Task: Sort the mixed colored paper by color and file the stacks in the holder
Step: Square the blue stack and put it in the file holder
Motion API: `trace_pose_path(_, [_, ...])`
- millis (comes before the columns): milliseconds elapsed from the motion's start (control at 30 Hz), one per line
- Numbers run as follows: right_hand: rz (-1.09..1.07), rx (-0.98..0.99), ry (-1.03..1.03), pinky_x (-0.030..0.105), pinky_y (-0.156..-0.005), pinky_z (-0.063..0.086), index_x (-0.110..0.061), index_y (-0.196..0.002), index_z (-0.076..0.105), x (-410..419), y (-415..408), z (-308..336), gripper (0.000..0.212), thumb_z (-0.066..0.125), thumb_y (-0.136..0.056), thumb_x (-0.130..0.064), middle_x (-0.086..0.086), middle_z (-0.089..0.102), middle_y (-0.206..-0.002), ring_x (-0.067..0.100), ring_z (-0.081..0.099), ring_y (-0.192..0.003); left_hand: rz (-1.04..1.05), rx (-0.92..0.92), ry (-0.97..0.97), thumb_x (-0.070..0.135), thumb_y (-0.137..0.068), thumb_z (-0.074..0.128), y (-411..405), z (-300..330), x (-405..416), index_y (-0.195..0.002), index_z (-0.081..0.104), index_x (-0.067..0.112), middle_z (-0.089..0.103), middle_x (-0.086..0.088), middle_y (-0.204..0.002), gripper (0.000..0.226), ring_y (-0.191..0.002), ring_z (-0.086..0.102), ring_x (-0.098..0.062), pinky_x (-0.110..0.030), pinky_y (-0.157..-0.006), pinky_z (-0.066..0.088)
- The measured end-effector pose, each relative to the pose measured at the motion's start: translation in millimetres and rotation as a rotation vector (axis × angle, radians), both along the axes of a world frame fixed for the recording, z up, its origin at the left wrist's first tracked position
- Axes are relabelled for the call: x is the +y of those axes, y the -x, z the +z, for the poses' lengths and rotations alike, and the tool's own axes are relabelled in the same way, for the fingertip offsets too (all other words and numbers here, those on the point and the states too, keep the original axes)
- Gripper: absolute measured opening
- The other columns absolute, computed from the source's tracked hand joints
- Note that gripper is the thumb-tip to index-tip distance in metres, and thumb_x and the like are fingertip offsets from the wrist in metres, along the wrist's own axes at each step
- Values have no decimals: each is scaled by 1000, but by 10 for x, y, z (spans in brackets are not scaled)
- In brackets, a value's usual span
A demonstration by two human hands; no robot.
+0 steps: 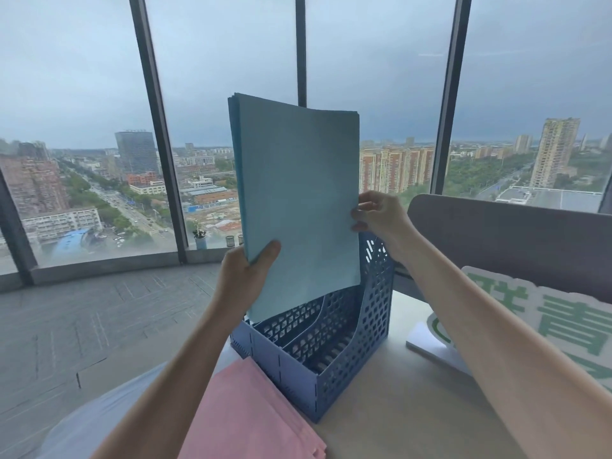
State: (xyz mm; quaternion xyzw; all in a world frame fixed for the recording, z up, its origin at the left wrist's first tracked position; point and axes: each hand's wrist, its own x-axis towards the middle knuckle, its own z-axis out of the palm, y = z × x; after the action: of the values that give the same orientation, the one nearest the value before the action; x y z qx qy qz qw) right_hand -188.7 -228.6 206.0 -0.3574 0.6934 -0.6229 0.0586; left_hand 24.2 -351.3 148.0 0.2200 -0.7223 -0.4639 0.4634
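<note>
I hold a stack of light blue paper (298, 193) upright above the blue perforated file holder (334, 369). Its lower left corner dips toward the holder's leftmost slot. My left hand (248, 276) grips the stack's left edge low down, thumb on the front sheet. My right hand (381, 217) pinches the right edge at mid height. A stack of pink paper (245, 415) lies flat on the wooden table (397, 409), just left of the holder and in front of it. The slots that show in the holder hold no paper.
A white sign with green characters (546, 319) rests at the right on white sheets (430, 346). A grey divider panel (513, 240) stands behind it. Grey floor and tall windows lie beyond the table's left edge.
</note>
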Motion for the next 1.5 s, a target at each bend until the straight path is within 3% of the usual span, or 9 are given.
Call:
trace_pose_path(167, [-67, 252, -159, 26, -75, 55, -7, -99, 72, -19, 121, -2, 12, 67, -88, -5, 7, 74, -96, 20, 68, -85, 36, 1, -24, 32, -94, 65, 140, -200, 13, -71, 68, 31, 69, -4, -76, 23, -70, 62, -21, -48, -65, 54])
trace_pose_path(300, [-93, 339, -321, 30, -78, 51, -3, -95, 74, 3, 233, -20, 11, 71, -84, -5, 11, 74, -98, 28, 68, -97, 35, -43, -59, 35, -94, 64, 226, -408, 37, -64, 64, 20, 55, 2, -57, 33, -51, 46, -13, -27, -49, 34])
trace_pose_path(467, [-64, 371, -432, 27, -72, 50, -10, -111, 71, -37, 323, -30, 27, 70, -84, -9, 7, 73, -103, 26, 68, -97, 17, -35, -80, 34, -95, 63, 326, -659, 109, -75, 64, -2, 51, -2, -57, 41, -52, 45, -16, -29, -50, 32])
trace_pose_path(633, [-28, 260, -257, 35, -77, 52, -18, -125, 59, -46, 406, 75, 35, 64, -91, -13, 3, 69, -108, 23, 67, -97, -6, -52, -125, 31, -94, 64, 403, -818, 159, -60, 50, 12, 39, 9, -47, 42, -46, 35, -12, -25, -46, 26])
trace_pose_path(833, [-47, 149, -127, 22, -61, 42, -8, -117, 64, -29, 516, 171, 25, 60, -93, -2, 7, 68, -103, 16, 60, -83, -112, -34, -222, 30, -95, 63, 452, -794, 207, -75, 68, 24, 57, 11, -55, 22, -47, 47, -5, -17, -46, 36])
trace_pose_path(1100, [-81, 83, -126, 16, -66, 42, -18, -81, 64, 20, 645, 67, 22, 69, -88, 2, -4, 65, -84, 7, 59, -78, -170, -150, -243, 35, -91, 69, 509, -844, 133, -79, 72, 10, 63, -4, -67, 28, -61, 54, -18, -33, -57, 39])
trace_pose_path(1233, [-73, 68, -171, 16, -60, 42, -13, -91, 65, 1, 679, -33, 12, 69, -89, -1, 0, 67, -89, 7, 60, -76, -156, -189, -161, 28, -89, 71, 528, -840, 84, -71, 64, -5, 58, -5, -61, 38, -57, 52, -17, -31, -55, 37])
trace_pose_path(1400, [-63, 79, -197, 15, -60, 45, -6, -100, 67, -39, 696, -70, 12, 71, -89, -2, 6, 71, -96, 10, 64, -79, -167, -293, -95, 33, -90, 69, 496, -913, 35, -58, 56, 1, 49, -3, -55, 46, -50, 43, -15, -27, -52, 31])
trace_pose_path(1500, [-20, 123, -257, 24, -73, 52, -3, -101, 68, -92, 707, -106, 13, 70, -88, -3, 8, 71, -98, 21, 68, -90, -143, -387, -29, 42, -80, 67, 463, -948, 8, -56, 50, 7, 45, 2, -52, 46, -48, 40, -15, -25, -49, 28])
